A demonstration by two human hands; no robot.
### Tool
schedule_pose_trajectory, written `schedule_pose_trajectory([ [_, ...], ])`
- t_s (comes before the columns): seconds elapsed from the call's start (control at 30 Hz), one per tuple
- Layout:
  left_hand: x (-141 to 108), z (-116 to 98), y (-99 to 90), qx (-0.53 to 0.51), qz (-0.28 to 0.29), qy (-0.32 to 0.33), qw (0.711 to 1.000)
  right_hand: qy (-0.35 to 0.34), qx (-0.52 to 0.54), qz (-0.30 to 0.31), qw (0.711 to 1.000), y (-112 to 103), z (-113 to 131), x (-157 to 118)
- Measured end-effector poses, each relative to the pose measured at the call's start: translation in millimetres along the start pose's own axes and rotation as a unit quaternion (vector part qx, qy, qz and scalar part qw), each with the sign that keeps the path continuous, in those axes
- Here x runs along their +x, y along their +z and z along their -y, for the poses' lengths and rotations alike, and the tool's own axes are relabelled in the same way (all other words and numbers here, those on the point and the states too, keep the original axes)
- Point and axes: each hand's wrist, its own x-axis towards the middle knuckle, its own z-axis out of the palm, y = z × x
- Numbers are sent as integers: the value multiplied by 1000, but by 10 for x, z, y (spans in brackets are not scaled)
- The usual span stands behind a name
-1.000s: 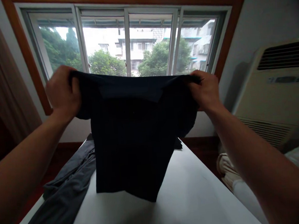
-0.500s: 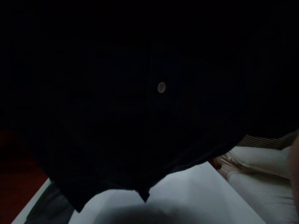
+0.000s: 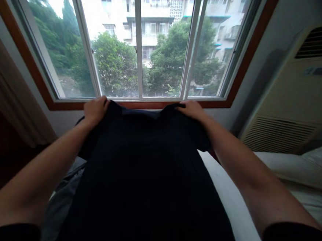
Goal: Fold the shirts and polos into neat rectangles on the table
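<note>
A dark short-sleeved shirt (image 3: 148, 172) hangs spread between my outstretched arms, its collar edge at the far end and its body running toward me. My left hand (image 3: 95, 110) grips it at the left shoulder, fingers closed on the cloth. At the right shoulder my right hand (image 3: 192, 110) pinches the fabric in the same way. The shirt hides much of the white table (image 3: 223, 186) beneath it. Whether its lower part touches the table I cannot tell.
Dark grey folded cloth (image 3: 57, 212) lies on the table at the left. A window with a wooden frame (image 3: 160, 104) is straight ahead. To the right stand a white air conditioner (image 3: 286, 100) and a pale sofa (image 3: 318, 164). A curtain (image 3: 12, 83) hangs at the left.
The dark cloth that filled most of the view has swung down and away from me. Both hands, the window and the shirt's shoulders now show.
</note>
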Motion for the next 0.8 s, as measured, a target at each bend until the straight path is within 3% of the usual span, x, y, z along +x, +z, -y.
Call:
schedule_pose_trajectory([
  [0.07, -173, 215, 669, -26, 52, -22, 998, 59, -9, 74, 995, 597, -156, -59],
  [0.13, -420, 414, 1232, -82, 156, -55, 983, 92, -7, 148, 985, 1074, -227, -204],
  [0.27, -996, 581, 1978, -123, 255, -50, 958, 70, 14, 227, 971, 1736, -171, -531],
  [0.37, -1309, 583, 2326, -127, 296, -66, 944, 32, 10, 287, 957, 2104, -69, -691],
  [0.5, -1484, 648, 2677, -45, 349, -74, 933, 11, 0, 343, 939, 2545, 84, -867],
  [0.63, -1498, 817, 2937, 48, 375, -31, 925, 44, -23, 356, 933, 2958, 172, -1032],
  [0.8, -1344, 1024, 3155, 70, 371, -23, 926, 72, -26, 335, 939, 3315, 54, -1022],
])
